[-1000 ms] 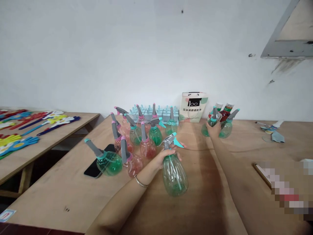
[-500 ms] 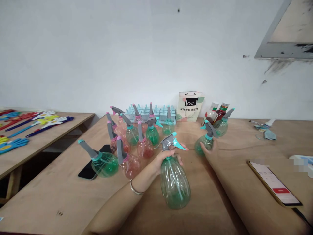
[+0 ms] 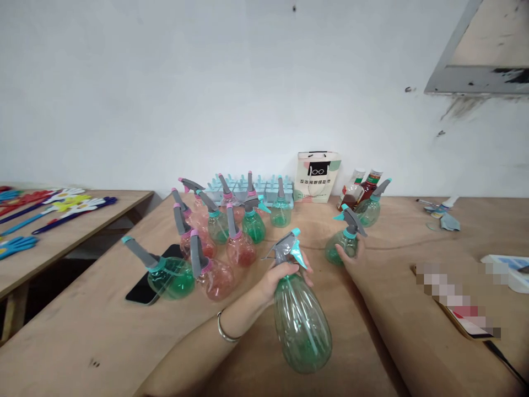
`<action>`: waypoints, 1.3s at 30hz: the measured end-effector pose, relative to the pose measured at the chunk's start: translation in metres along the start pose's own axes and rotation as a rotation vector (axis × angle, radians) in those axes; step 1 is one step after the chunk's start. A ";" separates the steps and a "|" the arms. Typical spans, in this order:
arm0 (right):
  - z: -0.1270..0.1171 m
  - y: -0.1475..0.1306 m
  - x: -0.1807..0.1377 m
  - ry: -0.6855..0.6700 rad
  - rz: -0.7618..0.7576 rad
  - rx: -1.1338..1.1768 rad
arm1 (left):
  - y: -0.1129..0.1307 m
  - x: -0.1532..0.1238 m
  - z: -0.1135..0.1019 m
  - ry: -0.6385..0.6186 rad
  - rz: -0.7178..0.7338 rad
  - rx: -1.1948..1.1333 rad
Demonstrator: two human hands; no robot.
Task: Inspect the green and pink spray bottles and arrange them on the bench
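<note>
My left hand (image 3: 285, 275) is wrapped round the neck of a clear green spray bottle (image 3: 303, 325) with a grey and turquoise trigger head. This bottle is held tilted over the near middle of the table, its base toward me. Further off to the right, my right hand (image 3: 351, 256) has its thumb and fingers closed round the body of a second green spray bottle (image 3: 334, 249), which is at the tabletop. Just behind that one stands another green spray bottle (image 3: 369, 212). Left of my hands is a group of several pink and green spray bottles, including a pink spray bottle (image 3: 241, 251).
A dark phone (image 3: 142, 289) lies under the leftmost green bottle. Light-blue ice-pop moulds (image 3: 264, 193), a paper bag (image 3: 316, 184) and sauce bottles (image 3: 351, 193) stand along the wall. At right lies a pixelated phone (image 3: 458, 306) with a cable. Colourful hand-shaped items (image 3: 70, 204) cover the left table.
The bottle in my left hand has come lower and nearer to me, its base swinging right. My right hand keeps hold of the other bottle. The whole view has shifted slightly.
</note>
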State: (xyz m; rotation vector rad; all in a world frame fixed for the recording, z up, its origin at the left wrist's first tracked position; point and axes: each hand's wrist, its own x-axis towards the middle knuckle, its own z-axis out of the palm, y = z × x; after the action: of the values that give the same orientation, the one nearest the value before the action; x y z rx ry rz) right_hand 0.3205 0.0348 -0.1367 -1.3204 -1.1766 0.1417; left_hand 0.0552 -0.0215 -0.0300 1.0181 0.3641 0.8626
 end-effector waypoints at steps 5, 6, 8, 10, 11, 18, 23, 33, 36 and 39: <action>0.000 0.000 -0.001 -0.006 0.005 0.003 | 0.001 0.004 -0.004 -0.073 -0.048 0.038; 0.000 0.000 -0.001 0.002 0.003 -0.006 | 0.002 0.005 -0.005 -0.100 -0.034 0.047; 0.000 0.000 -0.001 0.007 -0.005 -0.016 | 0.001 0.007 -0.008 -0.088 -0.016 0.038; -0.001 0.001 -0.001 -0.012 -0.016 -0.006 | -0.001 0.009 -0.012 0.014 -0.028 0.014; -0.001 0.001 -0.001 -0.018 -0.021 0.001 | -0.002 0.010 -0.014 0.078 -0.033 0.007; 0.000 0.009 -0.002 -0.036 -0.018 0.010 | 0.003 0.013 -0.022 0.015 -0.052 0.087; 0.000 0.008 -0.003 -0.030 0.006 0.019 | 0.004 0.013 -0.024 0.142 -0.030 0.093; 0.001 0.015 -0.002 -0.035 0.027 -0.002 | 0.002 0.013 -0.025 0.141 -0.078 0.196; 0.000 0.017 -0.002 -0.038 0.007 -0.002 | 0.003 0.014 -0.024 0.230 -0.035 0.203; 0.000 0.016 -0.002 -0.016 -0.017 -0.005 | 0.003 0.017 -0.024 0.348 0.081 0.315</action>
State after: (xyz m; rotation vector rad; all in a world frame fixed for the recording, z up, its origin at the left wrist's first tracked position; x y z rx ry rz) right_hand 0.3276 0.0386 -0.1511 -1.3159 -1.2020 0.1376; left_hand 0.0498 0.0063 -0.0374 1.1778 0.7765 1.0807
